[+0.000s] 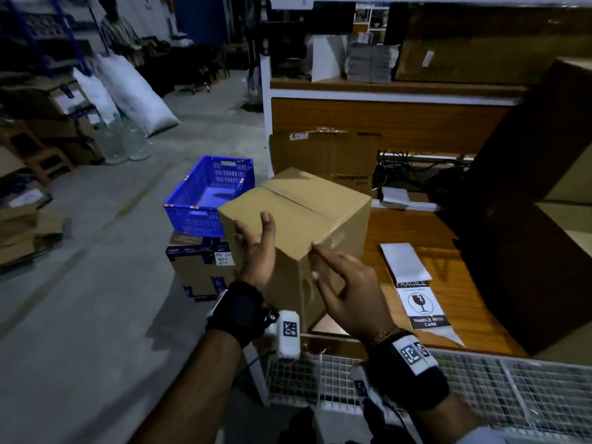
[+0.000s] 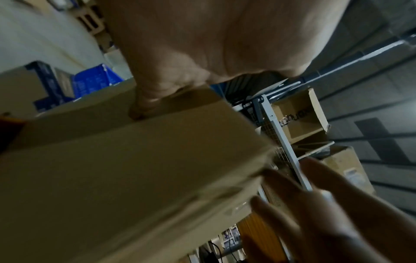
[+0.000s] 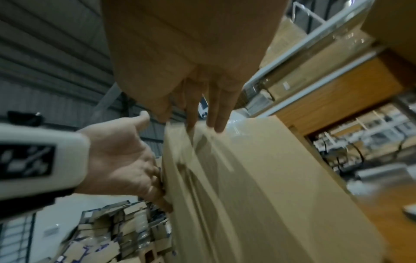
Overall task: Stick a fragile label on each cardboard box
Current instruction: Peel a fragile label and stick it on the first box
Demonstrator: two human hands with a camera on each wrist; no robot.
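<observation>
A plain brown cardboard box (image 1: 304, 203) with a taped top seam stands at the left end of the wooden table (image 1: 448, 251). My left hand (image 1: 256, 248) lies flat against its left face, fingers straight, thumb up over the top edge. My right hand (image 1: 346, 283) touches the near right face just under the top corner with straight fingers. In the left wrist view the thumb (image 2: 139, 110) sits on the box (image 2: 112, 169). The right wrist view has both hands on the box (image 3: 247, 178). A black-and-white fragile label (image 1: 421, 304) lies on the table to the right, under a white sheet (image 1: 405, 262).
A blue plastic crate (image 1: 208, 193) sits on a printed carton (image 1: 198, 267) left of the table. Flattened cardboard (image 1: 323, 155) leans behind the box. A large dark box (image 1: 528, 219) fills the right side. Wire mesh (image 1: 448, 379) runs along the near edge. A person (image 1: 118, 30) stands far back.
</observation>
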